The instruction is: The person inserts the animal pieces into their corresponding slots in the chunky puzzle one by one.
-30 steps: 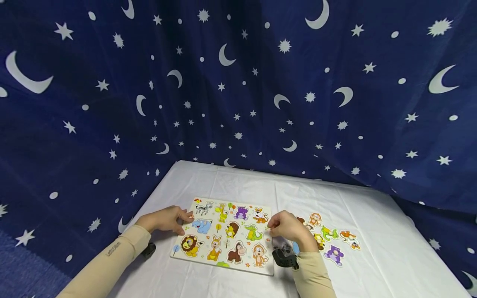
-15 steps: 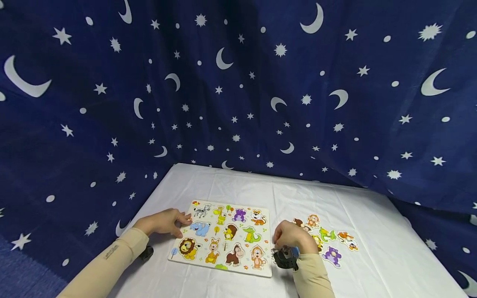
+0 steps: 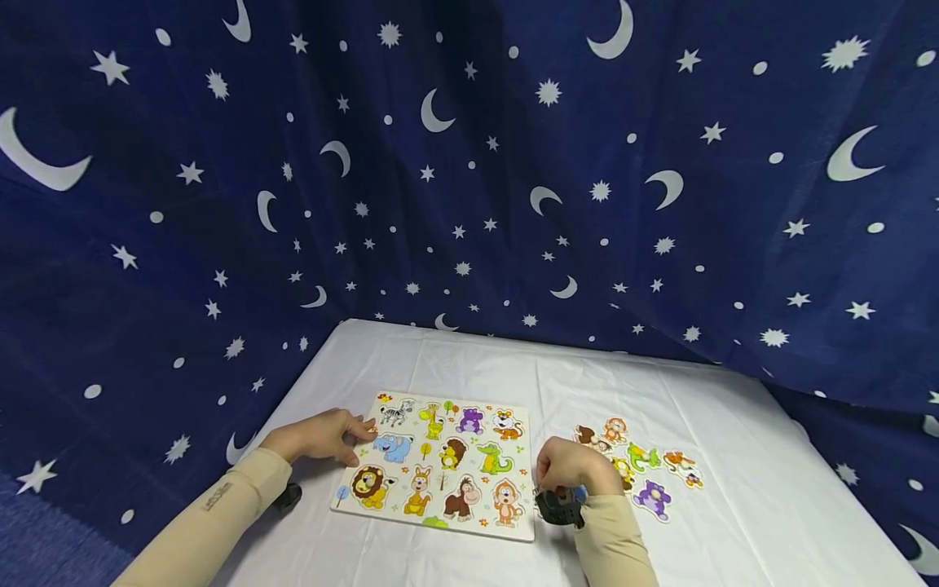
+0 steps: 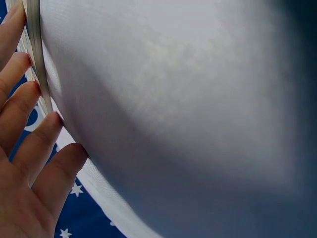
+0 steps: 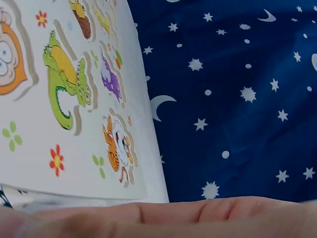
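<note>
Animal puzzle board (image 3: pixel 440 465) lies flat on the white tablecloth (image 3: pixel 469 359), near the table's front left; printed with zebra, giraffe, hippo, tiger, elephant, lion, crocodile, kangaroo, gorilla and monkey. Left hand (image 3: pixel 323 436) rests at the board's left edge, fingers straight and slightly spread, tips touching the rim beside the elephant; the left wrist view shows the fingertips (image 4: pixel 37 89) set in a row against the thin board edge (image 4: pixel 34 49), nothing gripped. Right hand (image 3: pixel 575 466) sits just off the board's right edge, near its lower corner, knuckles up and fingers curled under; whether they pinch a piece cannot be told from the head view, and the right wrist view shows only a blurred strip of hand (image 5: pixel 163 218) below the board's crocodile (image 5: pixel 64 74) and tiger (image 5: pixel 116 144). Loose animal pieces (image 3: pixel 645 469) lie scattered on the cloth just right of that hand: a monkey, a green one, an orange one, a purple one; some are partly hidden behind the hand. Dark blue curtain with moons and stars (image 3: pixel 513 163) hangs behind and around the table. Both forearms in beige sleeves (image 3: pixel 213 505).
</note>
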Demonstrator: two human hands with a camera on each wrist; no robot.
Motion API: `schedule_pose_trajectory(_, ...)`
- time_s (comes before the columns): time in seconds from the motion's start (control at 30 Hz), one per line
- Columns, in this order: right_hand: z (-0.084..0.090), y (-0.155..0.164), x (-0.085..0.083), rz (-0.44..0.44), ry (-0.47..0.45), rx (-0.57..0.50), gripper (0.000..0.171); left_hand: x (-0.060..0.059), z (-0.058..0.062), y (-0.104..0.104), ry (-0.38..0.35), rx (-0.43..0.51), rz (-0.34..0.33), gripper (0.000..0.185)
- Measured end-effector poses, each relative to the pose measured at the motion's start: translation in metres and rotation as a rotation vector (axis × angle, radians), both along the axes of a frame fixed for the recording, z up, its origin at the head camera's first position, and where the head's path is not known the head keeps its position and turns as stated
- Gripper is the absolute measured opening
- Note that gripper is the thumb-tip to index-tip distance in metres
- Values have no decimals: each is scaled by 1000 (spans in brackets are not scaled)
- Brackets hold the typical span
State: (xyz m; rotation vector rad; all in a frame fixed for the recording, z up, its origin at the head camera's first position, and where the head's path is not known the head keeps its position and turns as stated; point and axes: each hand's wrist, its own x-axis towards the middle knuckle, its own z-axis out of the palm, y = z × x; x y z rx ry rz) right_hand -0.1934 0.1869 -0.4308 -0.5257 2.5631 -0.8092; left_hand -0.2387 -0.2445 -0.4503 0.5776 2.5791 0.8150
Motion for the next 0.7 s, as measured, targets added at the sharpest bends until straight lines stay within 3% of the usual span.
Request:
schedule_pose_trajectory(0.43, 3, -12, 6, -100, 8, 137, 22, -2, -1, -3, -5, 7, -19, 56)
schedule_pose_trajectory(0.7, 3, -12, 6, -140, 33, 139, 23, -1, 2, -2, 4, -7, -34, 56)
